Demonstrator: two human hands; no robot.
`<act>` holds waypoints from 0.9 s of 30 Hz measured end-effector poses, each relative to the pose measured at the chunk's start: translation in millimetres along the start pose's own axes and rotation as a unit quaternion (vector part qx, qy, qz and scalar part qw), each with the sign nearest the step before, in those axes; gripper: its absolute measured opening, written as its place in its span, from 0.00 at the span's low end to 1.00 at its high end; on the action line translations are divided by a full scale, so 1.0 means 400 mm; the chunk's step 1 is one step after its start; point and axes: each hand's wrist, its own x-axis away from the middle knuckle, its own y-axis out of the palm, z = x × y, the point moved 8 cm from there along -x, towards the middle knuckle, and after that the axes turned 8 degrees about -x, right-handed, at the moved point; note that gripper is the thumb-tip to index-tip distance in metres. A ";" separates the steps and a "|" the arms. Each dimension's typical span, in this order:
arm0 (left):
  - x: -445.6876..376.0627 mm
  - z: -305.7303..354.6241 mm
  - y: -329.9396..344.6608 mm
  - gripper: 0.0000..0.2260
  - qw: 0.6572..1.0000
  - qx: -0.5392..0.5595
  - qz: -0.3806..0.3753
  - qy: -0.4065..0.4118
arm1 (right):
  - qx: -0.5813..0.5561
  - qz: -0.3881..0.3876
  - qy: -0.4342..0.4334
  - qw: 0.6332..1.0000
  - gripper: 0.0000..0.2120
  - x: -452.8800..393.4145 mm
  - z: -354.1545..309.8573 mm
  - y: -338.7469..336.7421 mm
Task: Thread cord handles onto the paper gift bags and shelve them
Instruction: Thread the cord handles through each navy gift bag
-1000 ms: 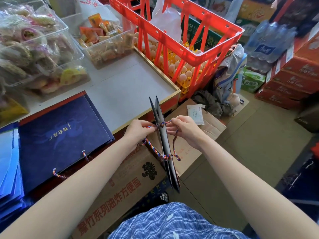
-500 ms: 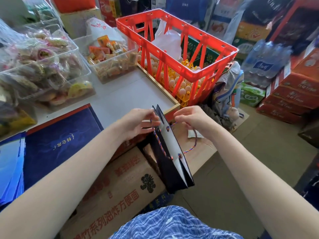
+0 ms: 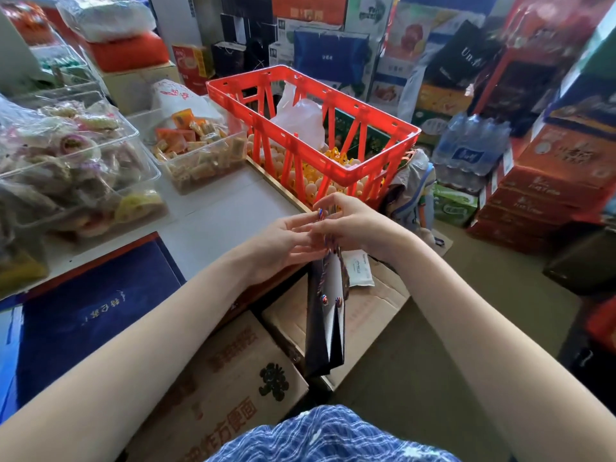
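A dark navy paper gift bag hangs folded flat below my hands, its white inside showing. Two knotted ends of a multicoloured cord sit on its inner face, and the cord runs up to my fingers. My left hand and my right hand meet above the bag's top edge, both pinching the cord handles together. A stack of flat navy bags lies on the counter at the left.
A red plastic crate over trays of eggs stands just beyond my hands. Clear bins of snacks fill the counter's left. Cardboard boxes sit under the bag. Stacked cartons and bottled water crowd the right.
The bag has swung from spread open to hanging flat and vertical. My hands rose and came together above it, gathering the cord. The view tilted up.
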 end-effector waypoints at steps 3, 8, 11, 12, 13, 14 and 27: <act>0.002 0.013 -0.032 0.11 0.997 -0.050 0.052 0.009 | -0.106 0.050 -0.008 0.993 0.16 0.007 -0.012 -0.017; -0.001 -0.087 -0.093 0.11 0.974 -0.156 0.121 -0.115 | -0.160 0.033 -0.026 0.986 0.13 0.026 -0.030 -0.017; -0.023 -0.110 -0.043 0.12 0.951 -0.262 0.095 -0.131 | -0.193 0.001 -0.041 0.980 0.17 0.042 -0.049 0.017; -0.032 -0.109 -0.030 0.12 0.949 -0.274 0.096 -0.126 | -0.188 0.000 -0.049 0.981 0.17 0.048 -0.055 0.023; -0.040 -0.108 -0.020 0.11 0.948 -0.278 0.093 -0.123 | -0.186 0.001 -0.056 0.981 0.17 0.049 -0.059 0.026; -0.045 -0.109 -0.015 0.11 0.949 -0.275 0.086 -0.125 | -0.186 0.009 -0.060 0.981 0.17 0.050 -0.061 0.021; -0.026 0.025 -0.115 0.05 0.816 -0.563 0.127 0.029 | 0.546 0.050 -0.099 0.830 0.31 -0.007 -0.002 -0.058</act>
